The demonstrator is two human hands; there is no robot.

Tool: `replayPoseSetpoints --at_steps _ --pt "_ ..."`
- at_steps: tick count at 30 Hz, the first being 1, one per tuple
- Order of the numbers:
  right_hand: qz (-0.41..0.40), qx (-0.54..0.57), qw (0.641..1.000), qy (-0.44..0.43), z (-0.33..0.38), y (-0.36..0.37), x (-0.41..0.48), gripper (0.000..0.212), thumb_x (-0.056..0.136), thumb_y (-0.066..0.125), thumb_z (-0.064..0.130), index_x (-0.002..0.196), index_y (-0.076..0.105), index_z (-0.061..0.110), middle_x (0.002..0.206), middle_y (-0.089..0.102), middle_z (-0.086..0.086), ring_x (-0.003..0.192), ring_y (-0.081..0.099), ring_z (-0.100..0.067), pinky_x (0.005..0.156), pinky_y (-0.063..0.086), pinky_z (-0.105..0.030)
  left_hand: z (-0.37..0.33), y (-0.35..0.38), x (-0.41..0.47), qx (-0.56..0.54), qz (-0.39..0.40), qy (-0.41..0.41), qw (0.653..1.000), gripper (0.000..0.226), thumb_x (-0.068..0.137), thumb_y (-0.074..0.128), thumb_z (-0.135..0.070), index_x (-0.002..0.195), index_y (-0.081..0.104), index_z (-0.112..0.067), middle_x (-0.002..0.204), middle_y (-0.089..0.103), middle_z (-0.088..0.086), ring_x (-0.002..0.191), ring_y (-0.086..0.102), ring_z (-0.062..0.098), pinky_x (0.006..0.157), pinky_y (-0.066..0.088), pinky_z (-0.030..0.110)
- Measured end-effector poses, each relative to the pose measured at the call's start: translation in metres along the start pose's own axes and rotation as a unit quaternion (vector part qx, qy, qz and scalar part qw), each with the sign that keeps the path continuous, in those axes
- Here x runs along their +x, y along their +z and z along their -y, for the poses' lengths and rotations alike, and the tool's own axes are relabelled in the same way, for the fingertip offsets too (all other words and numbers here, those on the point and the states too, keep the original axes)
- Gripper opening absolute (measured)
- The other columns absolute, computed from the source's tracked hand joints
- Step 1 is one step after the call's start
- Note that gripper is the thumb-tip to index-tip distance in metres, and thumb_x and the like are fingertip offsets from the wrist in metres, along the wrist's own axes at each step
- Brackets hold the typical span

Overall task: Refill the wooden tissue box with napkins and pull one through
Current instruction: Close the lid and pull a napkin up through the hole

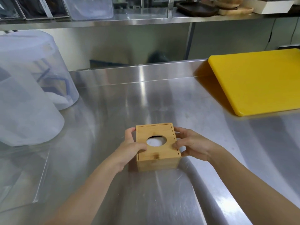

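The wooden tissue box [158, 146] sits upright on the steel bench [186, 103], well in from both side edges and closer to the near edge than to the raised back edge. Both hands are on it. The left hand [129, 148] wraps the box's left side, its grip clamped on the box: fingers curl round the far left corner and the thumb lies flat on the lid [158, 151], just left of the round hole [156, 140]. The right hand [193, 145] mirrors that on the right side, grip also clamped on the box, fingers at the far right corner and the thumb pressing the lid's right edge. The lid sits flush in the top of the box. Through the hole, something white shows inside, likely napkins [154, 142], and none of it sticks up above the lid. Over at the far right corner of the bench lies a yellow cutting board [258, 82], well apart from the box. Along the left edge stand cloudy plastic containers [27, 95], also well clear of the hands.
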State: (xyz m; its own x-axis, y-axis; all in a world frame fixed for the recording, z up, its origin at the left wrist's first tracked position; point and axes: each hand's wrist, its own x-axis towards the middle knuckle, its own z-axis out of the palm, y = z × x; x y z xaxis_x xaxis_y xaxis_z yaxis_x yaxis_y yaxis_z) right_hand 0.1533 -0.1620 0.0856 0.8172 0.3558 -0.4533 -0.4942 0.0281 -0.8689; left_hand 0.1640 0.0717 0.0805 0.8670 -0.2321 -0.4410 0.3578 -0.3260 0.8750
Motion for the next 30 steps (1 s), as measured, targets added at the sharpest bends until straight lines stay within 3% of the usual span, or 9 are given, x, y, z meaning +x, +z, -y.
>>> replayPoseSetpoints --at_steps 2,4,9,14,17,20,24,27,30 --pt "-0.025 -0.031 0.999 -0.004 0.001 0.004 -0.001 0.058 0.077 0.058 -0.004 0.127 0.052 0.025 0.118 0.061 -0.001 0.105 0.062 -0.021 0.072 0.058 -0.037 0.003 0.008 -0.004 0.217 -0.118 0.113 0.963 0.085 0.076 0.060 -0.052 0.144 0.012 -0.032 0.153 0.016 -0.011 0.142 0.011 0.019 0.116 0.010 0.041" --pt "-0.067 -0.057 0.996 -0.015 0.000 0.009 -0.002 0.054 0.081 0.057 -0.001 0.128 0.050 0.024 0.121 0.060 0.000 0.103 0.062 -0.016 0.072 0.057 -0.031 0.005 0.015 -0.008 0.390 -0.171 0.222 0.877 0.092 0.078 0.036 -0.073 0.148 0.000 -0.024 0.153 -0.012 -0.010 0.141 -0.018 0.011 0.113 -0.014 0.036" --pt "-0.230 -0.276 0.922 -0.147 0.002 0.024 -0.006 0.056 0.083 0.067 0.020 0.135 0.045 0.025 0.131 0.045 0.005 0.119 0.041 -0.007 0.098 0.032 -0.024 0.005 0.023 -0.011 0.542 -0.125 0.248 0.793 0.114 0.064 0.009 -0.089 0.148 -0.005 -0.014 0.157 -0.011 0.001 0.139 -0.024 0.014 0.111 -0.021 0.039" --pt "-0.224 -0.480 0.818 -0.224 0.008 0.037 -0.008 0.022 0.087 0.062 0.022 0.107 0.069 0.019 0.137 0.048 -0.003 0.128 0.040 -0.020 0.108 0.029 -0.041 0.007 0.024 -0.008 0.559 -0.127 0.242 0.783 0.118 0.060 0.002 -0.091 0.148 -0.001 -0.012 0.158 -0.002 0.002 0.142 -0.012 0.011 0.114 -0.015 0.041" --pt "-0.202 -0.551 0.776 -0.231 0.009 0.043 -0.003 0.017 0.088 0.057 0.021 0.092 0.073 0.016 0.135 0.050 -0.004 0.125 0.042 -0.020 0.100 0.025 -0.034 0.007 0.024 -0.007 0.558 -0.127 0.245 0.783 0.117 0.060 0.002 -0.090 0.148 0.002 -0.012 0.158 0.000 0.002 0.142 -0.011 0.010 0.114 -0.014 0.040" --pt "-0.164 -0.614 0.741 -0.215 0.009 0.048 0.003 0.024 0.092 0.048 0.025 0.101 0.070 0.025 0.141 0.044 -0.001 0.128 0.035 -0.018 0.096 0.022 -0.031 0.008 0.024 -0.008 0.554 -0.125 0.245 0.786 0.118 0.059 0.000 -0.090 0.148 0.003 -0.013 0.159 0.000 0.001 0.143 -0.010 0.011 0.115 -0.012 0.041" --pt "-0.123 -0.706 0.681 -0.149 0.016 0.059 0.010 0.033 0.096 0.034 0.027 0.114 0.060 0.036 0.155 0.022 -0.006 0.140 0.019 -0.022 0.106 0.021 -0.042 0.010 0.026 -0.007 0.538 -0.140 0.250 0.793 0.112 0.063 0.015 -0.088 0.148 0.011 -0.015 0.159 0.005 0.001 0.143 -0.006 0.012 0.115 -0.008 0.042" --pt "-0.069 -0.788 0.608 -0.067 0.024 0.068 0.016 0.034 0.098 0.032 0.035 0.129 0.045 0.040 0.159 -0.004 -0.008 0.145 -0.002 -0.030 0.112 0.007 -0.053 0.011 0.026 -0.006 0.520 -0.136 0.258 0.803 0.108 0.063 0.018 -0.087 0.147 0.012 -0.019 0.158 0.008 -0.001 0.143 -0.006 0.012 0.115 -0.007 0.041" --pt "-0.035 -0.841 0.540 0.000 0.032 0.079 0.024 0.040 0.098 0.034 0.035 0.137 0.039 0.029 0.159 -0.007 -0.011 0.144 -0.003 -0.034 0.113 0.003 -0.056 0.012 0.025 -0.004 0.509 -0.132 0.260 0.810 0.110 0.063 0.017 -0.088 0.148 0.008 -0.020 0.158 0.006 -0.002 0.143 -0.008 0.010 0.116 -0.006 0.041"
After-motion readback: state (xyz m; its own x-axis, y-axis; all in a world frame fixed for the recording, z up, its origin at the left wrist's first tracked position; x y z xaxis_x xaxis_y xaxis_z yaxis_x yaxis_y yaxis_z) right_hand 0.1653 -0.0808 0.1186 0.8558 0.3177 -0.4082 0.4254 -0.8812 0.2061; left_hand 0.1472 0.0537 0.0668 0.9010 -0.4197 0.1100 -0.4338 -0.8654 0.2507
